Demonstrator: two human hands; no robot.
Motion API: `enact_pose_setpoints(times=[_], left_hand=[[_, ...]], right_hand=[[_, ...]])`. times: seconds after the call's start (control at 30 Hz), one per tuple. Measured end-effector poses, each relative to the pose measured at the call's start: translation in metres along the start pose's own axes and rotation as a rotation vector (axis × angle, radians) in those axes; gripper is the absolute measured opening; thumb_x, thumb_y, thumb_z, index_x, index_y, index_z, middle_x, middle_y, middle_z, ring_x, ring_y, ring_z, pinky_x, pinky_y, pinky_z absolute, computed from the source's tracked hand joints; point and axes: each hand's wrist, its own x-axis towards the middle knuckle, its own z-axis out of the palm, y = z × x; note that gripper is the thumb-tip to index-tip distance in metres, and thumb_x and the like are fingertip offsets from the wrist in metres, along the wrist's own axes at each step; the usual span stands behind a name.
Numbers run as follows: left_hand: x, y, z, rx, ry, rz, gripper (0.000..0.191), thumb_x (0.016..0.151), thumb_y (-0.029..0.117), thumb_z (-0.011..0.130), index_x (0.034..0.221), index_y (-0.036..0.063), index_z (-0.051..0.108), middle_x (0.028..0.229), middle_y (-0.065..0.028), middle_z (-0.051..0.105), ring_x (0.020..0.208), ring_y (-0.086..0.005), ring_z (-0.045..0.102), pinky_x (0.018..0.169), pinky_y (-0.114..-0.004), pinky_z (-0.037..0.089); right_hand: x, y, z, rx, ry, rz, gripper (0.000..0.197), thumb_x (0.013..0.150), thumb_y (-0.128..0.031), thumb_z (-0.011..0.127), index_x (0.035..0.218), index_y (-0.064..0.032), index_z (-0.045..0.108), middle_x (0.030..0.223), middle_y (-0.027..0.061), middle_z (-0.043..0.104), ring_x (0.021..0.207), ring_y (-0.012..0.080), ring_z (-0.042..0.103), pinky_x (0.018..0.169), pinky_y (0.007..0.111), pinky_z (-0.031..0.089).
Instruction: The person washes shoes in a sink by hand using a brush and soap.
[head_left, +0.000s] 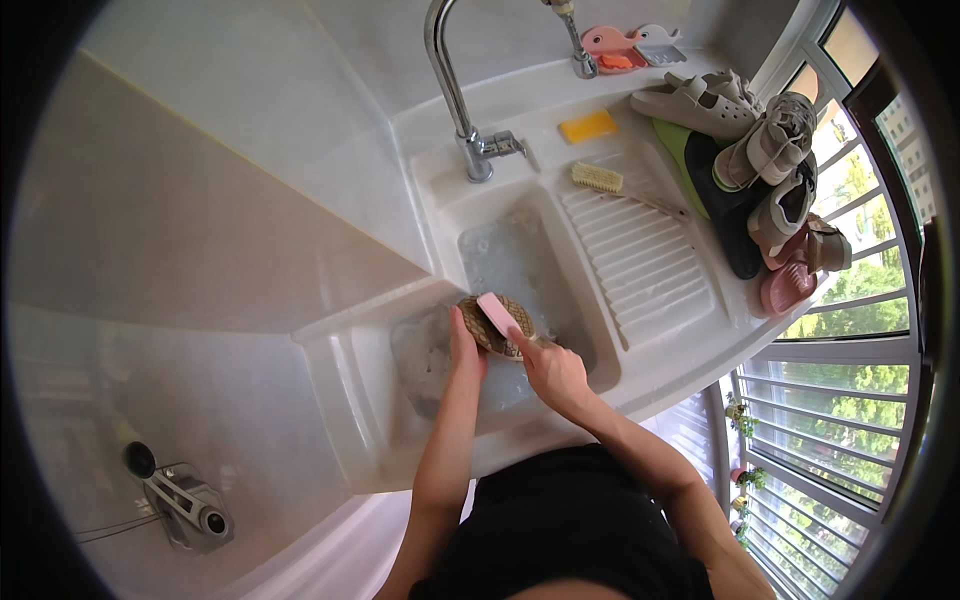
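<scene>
Over the water-filled sink basin (446, 217) my left hand (466, 346) holds a shoe (517, 309), its brown patterned sole turned up towards me. My right hand (556, 371) grips a pink-backed brush (498, 313) that lies against the sole. The brush's bristles are hidden beneath its back. Cloudy water (517, 259) surrounds the spot where both hands work, and the rest of the shoe is mostly hidden under the sole.
A chrome faucet (474, 146) rises behind the basin. On the ribbed washboard (637, 262) lies a wooden scrub brush (598, 178), with a yellow soap bar (589, 127) behind it. Several shoes (780, 139), clogs (701, 105) and pink slippers (787, 291) crowd the right ledge. Two whale-shaped soap dishes (613, 51) stand farther back.
</scene>
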Motion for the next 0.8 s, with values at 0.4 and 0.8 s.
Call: enact_pose_setpoints(times=[0.4, 0.8], left_hand=[[0.049, -0.010, 0.065, 0.002, -0.208, -0.008, 0.044, 0.097, 0.047, 0.037, 0.118, 0.0099, 0.049, 0.105, -0.0048, 0.059, 0.094, -0.0178, 0.059, 0.082, -0.034, 0.048], [0.102, -0.014, 0.068, 0.242, -0.056, -0.072, 0.048, 0.097, 0.048, 0.035, 0.110, 0.0085, 0.059, 0.104, -0.0058, 0.064, 0.096, -0.0203, 0.061, 0.083, -0.034, 0.049]], right_hand=[[0.063, 0.010, -0.010, -0.101, 0.156, 0.067, 0.041, 0.088, -0.016, 0.050, 0.129, -0.0178, 0.051, 0.062, 0.0190, 0.061, 0.055, 0.0370, 0.061, 0.049, 0.047, 0.049], [0.119, 0.037, -0.012, -0.120, 0.095, 0.076, 0.046, 0.083, -0.013, 0.054, 0.128, -0.0087, 0.048, 0.066, 0.0158, 0.064, 0.060, 0.0344, 0.065, 0.052, 0.044, 0.053]])
